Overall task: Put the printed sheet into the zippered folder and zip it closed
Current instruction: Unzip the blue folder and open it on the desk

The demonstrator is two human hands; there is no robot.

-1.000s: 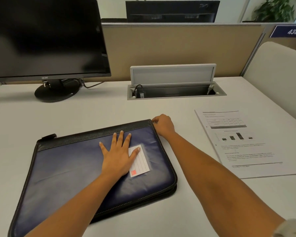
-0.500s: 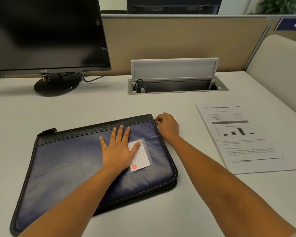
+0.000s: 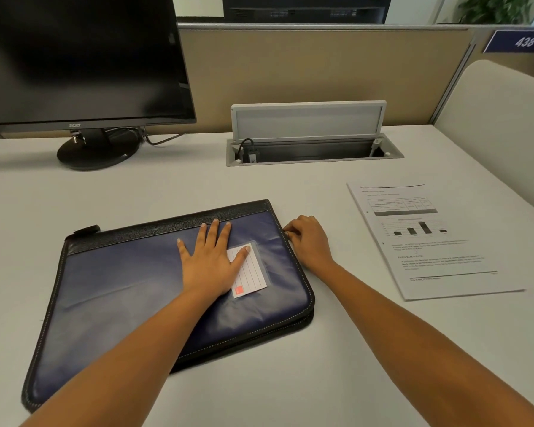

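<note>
Pinching: right grip (image 3: 309, 241) is curled against the right edge of the zippered folder (image 3: 121, 288), just below its far right corner. Fingertips are closed on the zip track; the pull itself is hidden under them. Left grip (image 3: 211, 261) lies flat on the blue cover, fingers spread, thumb across the label card (image 3: 253, 278).

Folder looks shut, so the step in hand is likely unzipping. To do it well: keep the flat palm bearing down so the folder does not skid on the tabletop (image 3: 198, 186), draw the pull along the track and not away from it, and slow down at the rounded near corner.

Printed sheet (image 3: 429, 241) lies face up on the tabletop to the right of the right grip, apart from folder and both hands, untouched.
</note>
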